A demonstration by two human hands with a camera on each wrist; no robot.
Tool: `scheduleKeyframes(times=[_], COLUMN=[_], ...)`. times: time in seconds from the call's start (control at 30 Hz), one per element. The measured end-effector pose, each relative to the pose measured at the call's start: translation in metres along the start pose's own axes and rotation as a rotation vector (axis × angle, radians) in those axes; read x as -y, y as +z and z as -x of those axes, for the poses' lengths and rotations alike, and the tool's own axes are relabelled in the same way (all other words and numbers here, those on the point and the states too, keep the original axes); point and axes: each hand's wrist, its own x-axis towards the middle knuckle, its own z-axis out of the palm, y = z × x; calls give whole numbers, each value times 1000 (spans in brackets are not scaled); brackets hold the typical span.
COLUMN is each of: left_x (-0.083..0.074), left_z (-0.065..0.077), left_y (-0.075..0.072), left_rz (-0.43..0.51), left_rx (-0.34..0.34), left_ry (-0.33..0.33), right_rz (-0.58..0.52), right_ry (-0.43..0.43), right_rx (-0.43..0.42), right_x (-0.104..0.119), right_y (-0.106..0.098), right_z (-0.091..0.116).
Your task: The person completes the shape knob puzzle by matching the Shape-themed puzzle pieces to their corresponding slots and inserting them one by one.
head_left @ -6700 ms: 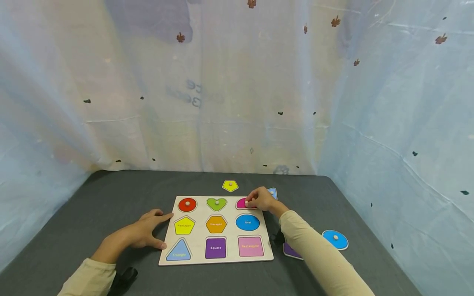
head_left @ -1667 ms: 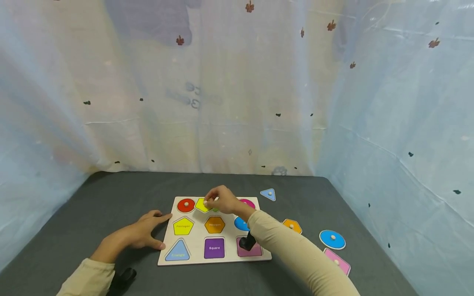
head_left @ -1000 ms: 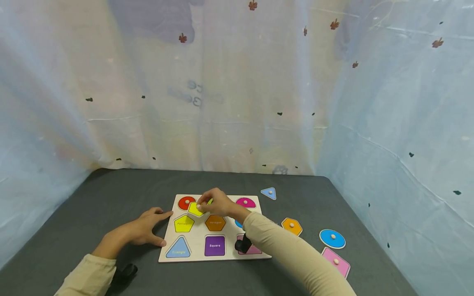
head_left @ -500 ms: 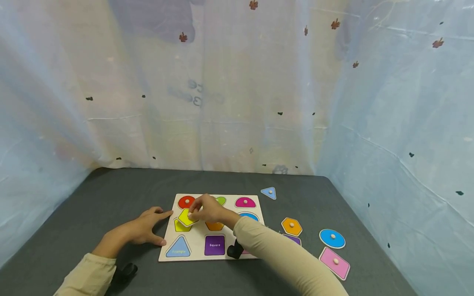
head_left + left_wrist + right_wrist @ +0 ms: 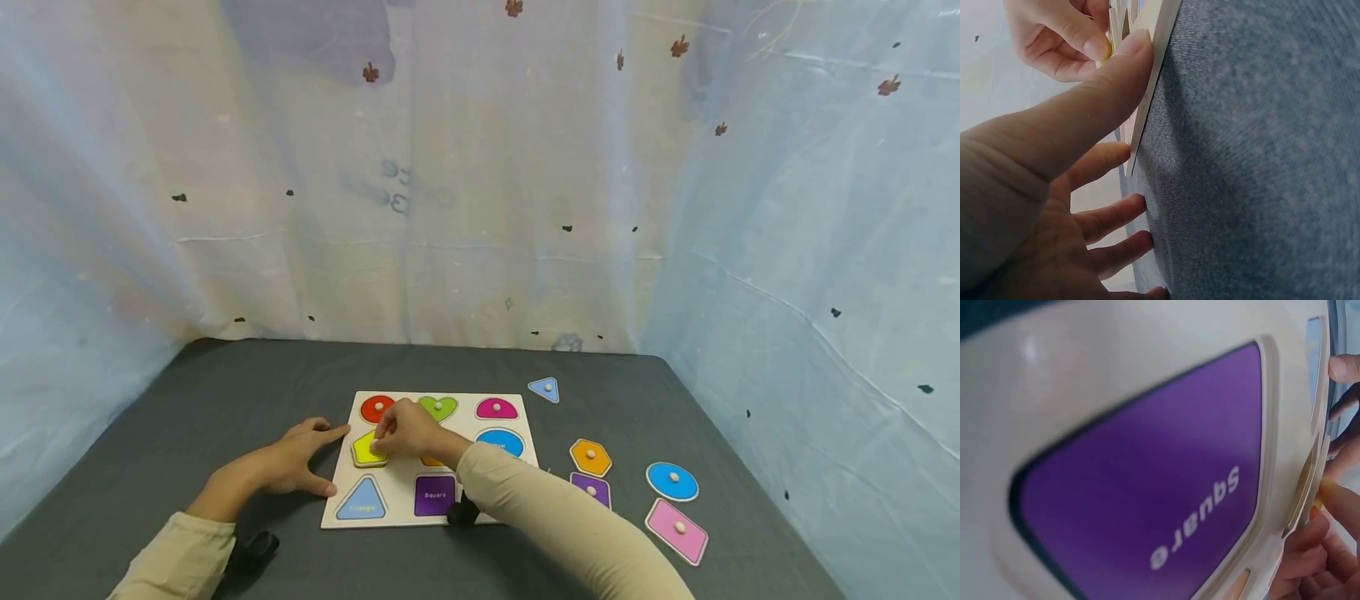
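A wooden shape-puzzle board (image 5: 401,498) lies on the dark table. My right hand (image 5: 411,432) pinches the knob of a yellow pentagon piece (image 5: 363,451), which sits over the pentagon recess, slightly raised at its near edge. Thumb and index finger of my left hand (image 5: 288,467) touch the board's left edge, its other fingers spread in the left wrist view. A red circle (image 5: 372,409), green heart (image 5: 430,406) and magenta semicircle (image 5: 497,409) with knobs lie in the back row. The triangle (image 5: 362,500), square (image 5: 1166,469) and oval (image 5: 500,437) recesses show printed bottoms. My right hand partly covers the hexagon recess.
Loose knobbed pieces lie right of the board: a light-blue triangle (image 5: 542,386), orange hexagon (image 5: 582,463), purple square (image 5: 601,495), blue oval (image 5: 662,483) and pink rectangle (image 5: 667,518). My right sleeve (image 5: 551,521) hides the board's front-right corner. A pale curtain (image 5: 480,275) hangs behind the table.
My right hand left the magenta semicircle in the back row, took the yellow pentagon from behind the board, and carried it left and nearer, down onto its recess. My left hand stayed.
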Motion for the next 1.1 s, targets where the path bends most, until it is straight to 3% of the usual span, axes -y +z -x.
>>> scheduleKeyframes(times=[0.8, 1.1], left_x=[1, 4], left_z=[-2, -4], left_y=[2, 3], left_rz=[3, -14], left_rx=[0, -14], left_ry=[8, 17], right_rz=[49, 209], right_ry=[80, 69], right_rx=[5, -15], right_x=[7, 11], right_y=[4, 12], right_z=[1, -3])
